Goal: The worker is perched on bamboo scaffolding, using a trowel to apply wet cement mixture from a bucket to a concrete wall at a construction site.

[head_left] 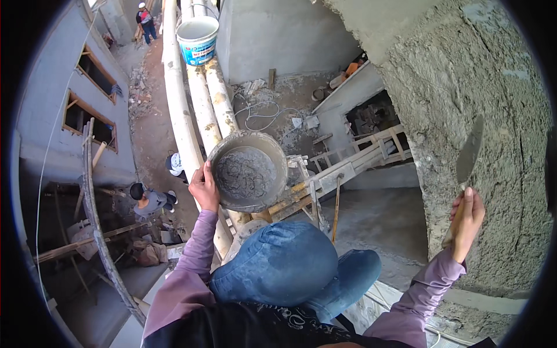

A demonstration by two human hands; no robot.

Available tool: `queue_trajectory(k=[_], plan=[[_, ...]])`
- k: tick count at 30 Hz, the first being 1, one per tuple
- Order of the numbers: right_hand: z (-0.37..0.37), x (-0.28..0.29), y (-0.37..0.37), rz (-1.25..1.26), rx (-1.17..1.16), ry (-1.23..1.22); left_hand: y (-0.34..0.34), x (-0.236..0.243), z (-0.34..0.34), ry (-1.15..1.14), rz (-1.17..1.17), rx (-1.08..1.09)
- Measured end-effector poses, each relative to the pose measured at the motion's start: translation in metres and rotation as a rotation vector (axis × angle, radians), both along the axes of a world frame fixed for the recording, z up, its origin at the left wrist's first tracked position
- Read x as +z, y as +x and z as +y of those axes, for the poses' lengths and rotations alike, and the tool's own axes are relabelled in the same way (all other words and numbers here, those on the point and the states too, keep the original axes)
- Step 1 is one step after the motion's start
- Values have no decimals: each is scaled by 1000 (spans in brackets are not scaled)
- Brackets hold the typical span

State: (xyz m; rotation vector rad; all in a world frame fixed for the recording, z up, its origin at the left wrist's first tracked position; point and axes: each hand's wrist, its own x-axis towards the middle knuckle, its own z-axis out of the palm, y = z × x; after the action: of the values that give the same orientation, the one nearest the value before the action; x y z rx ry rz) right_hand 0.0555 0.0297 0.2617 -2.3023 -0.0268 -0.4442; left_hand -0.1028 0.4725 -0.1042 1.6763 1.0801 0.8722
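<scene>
My left hand [205, 187] is closed on the left rim of a round grey bucket [277, 164], fingers over its edge. Wet grey mortar [244, 173] lies inside the bucket, which rests at the bamboo poles in front of my knees. Out to the right, my right hand [467, 216] grips a trowel [470, 152] by its handle. The blade points up and away, in front of the rough plastered wall [493, 98]. From this view I cannot tell whether the blade touches the wall.
Thick bamboo poles [178, 101] run away from me, high above the ground. A white and blue paint bucket [198, 42] stands on them. A wooden ladder [362, 152] lies to the right. Far below are a person in grey [152, 200] and another in a white hat [147, 24].
</scene>
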Motion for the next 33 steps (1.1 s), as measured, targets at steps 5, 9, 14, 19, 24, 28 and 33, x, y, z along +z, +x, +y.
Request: queue_trajectory(k=[5,9,14,19,24,28,33], plan=[[110,-140,-12,299,547,-655,7,11,-18,12,-93,-37],[197,-308,-13,315,779,-887,29,14,-38,29,-82,-140],[213,-301,-48,248,975,-835,17,17,-38,121,-39,-131],[180,-270,-16,217,851,-807,14,32,-43,115,-106,-123],[201,-322,-43,588,951,-710,23,30,-63,141,-76,-213],[162,-323,-69,488,887,-320,18,36,-52,164,-89,-226],[128,-317,-77,459,781,-180,21,27,-62,136,-107,-209]])
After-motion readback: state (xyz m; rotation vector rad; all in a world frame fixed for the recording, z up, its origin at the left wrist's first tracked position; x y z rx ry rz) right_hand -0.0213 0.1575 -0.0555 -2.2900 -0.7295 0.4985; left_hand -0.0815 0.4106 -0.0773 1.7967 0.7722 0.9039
